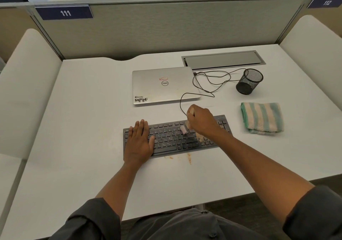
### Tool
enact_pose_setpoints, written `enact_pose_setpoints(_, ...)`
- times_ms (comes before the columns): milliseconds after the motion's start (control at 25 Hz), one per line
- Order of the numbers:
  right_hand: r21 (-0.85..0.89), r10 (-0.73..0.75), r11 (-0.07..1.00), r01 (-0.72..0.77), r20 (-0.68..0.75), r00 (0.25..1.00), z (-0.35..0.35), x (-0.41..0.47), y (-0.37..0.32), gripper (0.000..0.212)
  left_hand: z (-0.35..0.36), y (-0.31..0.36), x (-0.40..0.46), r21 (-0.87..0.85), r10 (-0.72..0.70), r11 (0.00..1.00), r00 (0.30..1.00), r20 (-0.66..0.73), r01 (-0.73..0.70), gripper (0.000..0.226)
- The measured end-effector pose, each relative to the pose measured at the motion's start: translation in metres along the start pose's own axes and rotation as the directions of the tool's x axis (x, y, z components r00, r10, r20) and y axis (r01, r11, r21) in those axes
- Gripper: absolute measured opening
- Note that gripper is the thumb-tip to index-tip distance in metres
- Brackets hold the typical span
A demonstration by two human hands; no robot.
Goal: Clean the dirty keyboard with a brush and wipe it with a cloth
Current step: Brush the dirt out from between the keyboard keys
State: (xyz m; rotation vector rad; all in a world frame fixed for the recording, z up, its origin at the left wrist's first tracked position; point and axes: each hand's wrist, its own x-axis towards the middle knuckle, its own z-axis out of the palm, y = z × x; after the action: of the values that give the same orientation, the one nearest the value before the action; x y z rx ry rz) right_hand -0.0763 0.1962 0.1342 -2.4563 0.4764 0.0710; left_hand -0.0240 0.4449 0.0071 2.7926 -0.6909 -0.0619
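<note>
The fingers of the right hand point(200, 122) are curled round the handle of a small brush point(185, 128), whose pale handle end pokes up past the knuckles on the far side and whose bristle end, blurred, points down and to the left onto the keys. The bristles meet the keyboard point(174, 138) a little right of its middle, and just to their right, under the heel of the same hand, lies a patch of tan crumbs point(200, 138) on the keys. So the dirt lies right of the brush tip and toward the near edge; a sweep along that line would probably carry it off the front of the keyboard, where tan smears point(187, 158) already mark the desk point(88, 110). The keyboard's long axis runs left to right across the desk, slightly tilted with its right end farther away. The left hand point(139, 139) lies flat on the keyboard's left end, fingers straight and together, gripping nothing, seemingly steadying the board. The striped cloth point(262, 117), folded, rests on the desk to the right of the keyboard and apart from it, nearer the right hand than the left, so that hand looks better placed for the wiping step. Behind the keyboard sit a closed laptop point(162, 86) and a mesh pen cup point(249, 81).
</note>
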Motion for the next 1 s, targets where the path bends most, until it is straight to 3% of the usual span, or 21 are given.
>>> enact_pose_setpoints(200, -0.1, 0.043, 0.994, -0.032, 0.104, 0.994, 0.007, -0.007, 0.0, 0.02, 0.0, 0.001, 0.0, -0.01, 0.0, 1.0, 1.0, 0.001, 0.0, 0.077)
enact_pose_setpoints(400, 0.073, 0.009, 0.997, -0.009, -0.003, 1.0, 0.005, -0.008, -0.002, 0.022, 0.0, 0.001, -0.001, -0.007, -0.001, 1.0, 1.0, 0.003, 0.001, 0.078)
enact_pose_setpoints(600, -0.061, 0.019, 0.998, -0.013, 0.106, 0.994, 0.007, -0.008, -0.006, 0.022, 0.0, 0.001, -0.001, -0.01, 0.0, 1.0, 1.0, -0.001, 0.0, 0.077)
enact_pose_setpoints(800, 0.015, -0.019, 1.0, 0.02, -0.054, 0.998, -0.002, -0.006, 0.0, 0.027, -0.001, 0.001, 0.0, -0.009, 0.0, 1.0, 1.0, -0.005, 0.0, 0.077)
enact_pose_setpoints(1000, -0.047, -0.105, 0.993, 0.108, 0.058, 0.993, 0.002, -0.006, -0.005, 0.029, -0.002, 0.002, -0.001, -0.006, 0.0, 1.0, 1.0, -0.008, 0.0, 0.077)
